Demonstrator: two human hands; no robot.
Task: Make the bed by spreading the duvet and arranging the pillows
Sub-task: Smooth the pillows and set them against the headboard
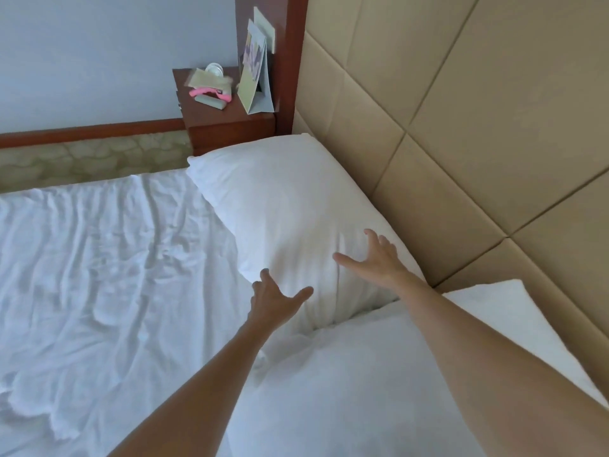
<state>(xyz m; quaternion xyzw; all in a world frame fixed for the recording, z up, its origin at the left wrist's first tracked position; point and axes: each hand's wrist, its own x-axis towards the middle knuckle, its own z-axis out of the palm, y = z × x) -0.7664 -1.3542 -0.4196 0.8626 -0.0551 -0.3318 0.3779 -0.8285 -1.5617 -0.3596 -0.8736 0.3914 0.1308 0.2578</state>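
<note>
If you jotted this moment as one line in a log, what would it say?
step: arranging pillows | left hand: open, at far pillow | right hand: open on it | near pillow: beside headboard

Dark reddish wooden nightstand [227, 127] stands against the tan padded panelled headboard [461, 110]. On it: folded paper card [255, 84] standing upright, pink curved plastic item [211, 92], grey oblong item [211, 102] beside it. Pale blue wall [99, 61] behind.

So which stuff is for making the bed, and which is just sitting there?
For the job: far pillow, near pillow, white bedding, left hand, right hand.

Just sitting there: nightstand, folded card, pink object.
</note>
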